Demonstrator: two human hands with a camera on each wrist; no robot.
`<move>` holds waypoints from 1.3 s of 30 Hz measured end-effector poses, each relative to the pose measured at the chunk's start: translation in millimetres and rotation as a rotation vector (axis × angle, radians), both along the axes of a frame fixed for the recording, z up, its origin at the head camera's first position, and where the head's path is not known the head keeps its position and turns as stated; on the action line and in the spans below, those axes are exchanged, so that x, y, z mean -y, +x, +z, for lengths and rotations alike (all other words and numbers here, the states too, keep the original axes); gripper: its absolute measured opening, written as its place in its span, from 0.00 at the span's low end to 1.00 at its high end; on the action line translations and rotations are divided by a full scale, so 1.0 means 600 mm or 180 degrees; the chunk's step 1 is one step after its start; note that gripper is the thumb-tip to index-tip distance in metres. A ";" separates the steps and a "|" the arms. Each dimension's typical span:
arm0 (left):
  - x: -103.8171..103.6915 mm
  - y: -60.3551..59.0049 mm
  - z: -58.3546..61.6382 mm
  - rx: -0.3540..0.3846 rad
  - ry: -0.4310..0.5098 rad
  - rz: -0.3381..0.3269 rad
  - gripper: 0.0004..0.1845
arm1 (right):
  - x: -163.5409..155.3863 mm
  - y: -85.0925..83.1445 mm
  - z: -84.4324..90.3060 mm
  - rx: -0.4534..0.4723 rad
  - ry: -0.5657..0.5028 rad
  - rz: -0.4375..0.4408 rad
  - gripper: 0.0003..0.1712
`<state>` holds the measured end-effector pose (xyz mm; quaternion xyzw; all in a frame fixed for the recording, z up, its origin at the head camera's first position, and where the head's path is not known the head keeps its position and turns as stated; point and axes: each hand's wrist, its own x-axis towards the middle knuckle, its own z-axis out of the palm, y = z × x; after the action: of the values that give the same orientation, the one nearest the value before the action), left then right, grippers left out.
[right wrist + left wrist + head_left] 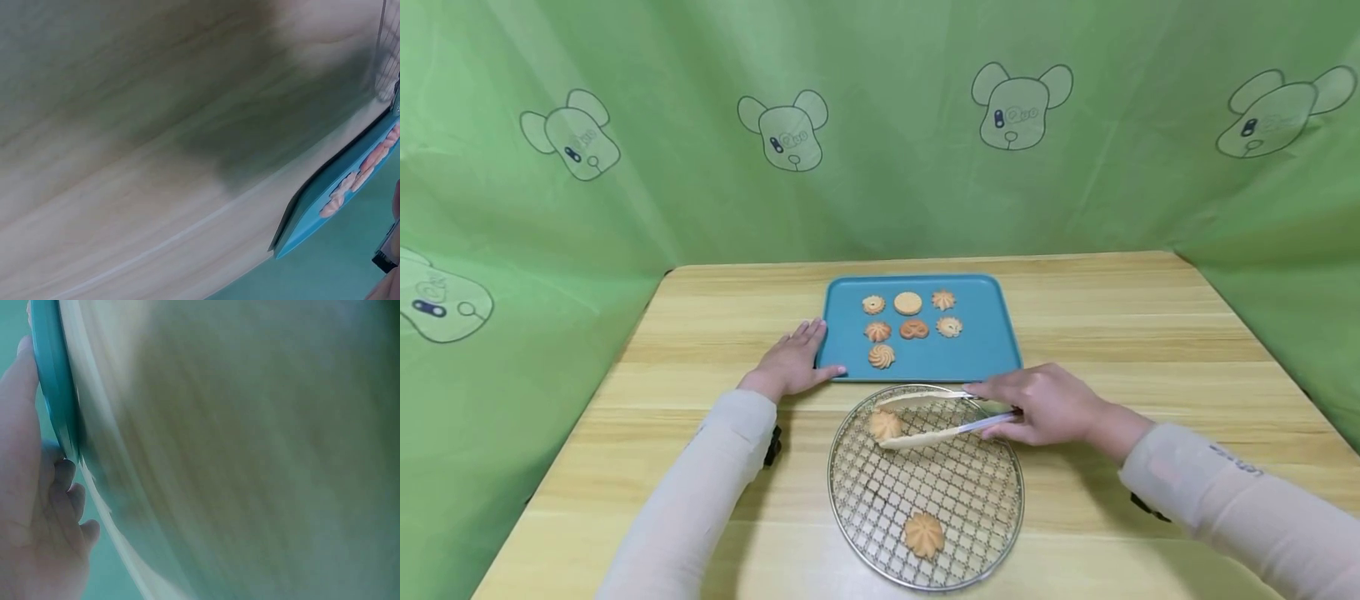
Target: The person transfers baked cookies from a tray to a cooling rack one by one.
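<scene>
A person's right hand (1048, 406) grips tongs (925, 437) around a cookie (885, 424).
The cookie sits at the upper left of a round wire rack (970, 500), lower centre of the frame, between the tongs' parted arms. Left of centre, the left hand (792, 362) grasps nothing, its straight fingers and thumb touching the lower-left corner of a blue tray (977, 357) of seven cookies (907, 303).

Tray (973, 358) of seven cookies (907, 303) behind rack (943, 482), on table (1120, 333)
</scene>
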<state>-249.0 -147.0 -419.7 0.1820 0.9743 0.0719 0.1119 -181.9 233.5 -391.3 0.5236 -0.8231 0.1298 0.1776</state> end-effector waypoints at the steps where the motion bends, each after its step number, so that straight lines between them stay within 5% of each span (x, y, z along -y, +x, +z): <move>1: 0.000 0.000 0.000 0.0000 -0.0002 0.0002 0.50 | 0.001 0.001 0.000 0.0011 -0.0011 0.0030 0.34; 39: 0.000 0.000 0.001 0.0036 -0.0010 0.0004 0.50 | 0.041 0.023 0.012 0.0288 0.0254 0.0984 0.33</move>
<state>-249.3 -147.0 -419.2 0.1807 0.9739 0.0714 0.1177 -168.3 208.9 -384.2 0.6442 -0.7444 0.1463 0.0974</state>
